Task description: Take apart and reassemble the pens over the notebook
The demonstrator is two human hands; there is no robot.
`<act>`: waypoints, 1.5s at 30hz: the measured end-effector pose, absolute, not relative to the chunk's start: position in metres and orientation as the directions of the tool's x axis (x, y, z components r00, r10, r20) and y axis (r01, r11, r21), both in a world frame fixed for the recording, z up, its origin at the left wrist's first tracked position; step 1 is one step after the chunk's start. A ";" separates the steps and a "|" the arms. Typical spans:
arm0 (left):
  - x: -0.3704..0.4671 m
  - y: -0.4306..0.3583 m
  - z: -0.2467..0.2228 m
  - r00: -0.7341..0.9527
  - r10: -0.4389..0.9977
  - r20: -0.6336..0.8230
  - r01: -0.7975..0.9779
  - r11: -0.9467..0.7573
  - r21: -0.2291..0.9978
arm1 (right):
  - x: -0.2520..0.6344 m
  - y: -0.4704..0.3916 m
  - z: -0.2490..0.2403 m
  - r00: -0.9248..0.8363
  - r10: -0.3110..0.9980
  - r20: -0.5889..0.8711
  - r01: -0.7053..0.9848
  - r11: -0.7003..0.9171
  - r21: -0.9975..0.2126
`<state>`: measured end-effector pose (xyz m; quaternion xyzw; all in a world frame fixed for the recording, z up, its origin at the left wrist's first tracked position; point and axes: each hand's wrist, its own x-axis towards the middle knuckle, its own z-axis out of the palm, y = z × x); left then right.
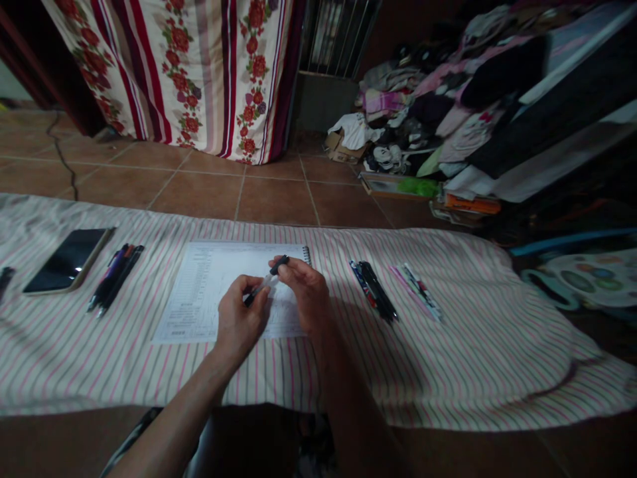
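Note:
Both hands are over a spiral notebook (194,292) with a printed sheet on it, lying on a striped cloth. My left hand (243,309) is closed around the lower part of a pen (261,285) with a clear barrel and dark ends. At the pen's upper end, my right hand (303,285) pinches the black part (279,264), which looks like its cap. Whether the cap is seated on the barrel or apart from it I cannot tell. Right of the notebook lie a bunch of dark pens (375,292) and a pair of slim, light-coloured pens (415,291).
A smartphone (70,260) and several pens (114,279) lie to the left on the striped cloth (478,332). Beyond its far edge is a tiled floor (209,189) with a floral curtain (209,79). Piled clothes (418,113) stand at the back right, near a paint palette (592,275).

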<state>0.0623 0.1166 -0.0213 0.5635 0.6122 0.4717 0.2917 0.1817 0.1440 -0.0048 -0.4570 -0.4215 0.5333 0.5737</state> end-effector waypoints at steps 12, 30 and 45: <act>0.061 0.116 -0.025 -0.097 0.988 0.117 0.454 -0.061 0.889 | 0.202 0.150 0.000 0.311 0.945 -0.103 -0.378 0.023 -0.925; 0.054 0.123 -0.026 -0.215 0.972 0.096 0.395 -0.003 0.919 | 0.202 0.145 0.008 0.176 0.962 -0.210 -0.546 -0.082 -0.833; 0.054 0.123 -0.024 -0.175 0.982 0.065 0.383 0.007 0.924 | 0.203 0.147 0.003 0.244 0.968 -0.057 -0.407 0.049 -0.912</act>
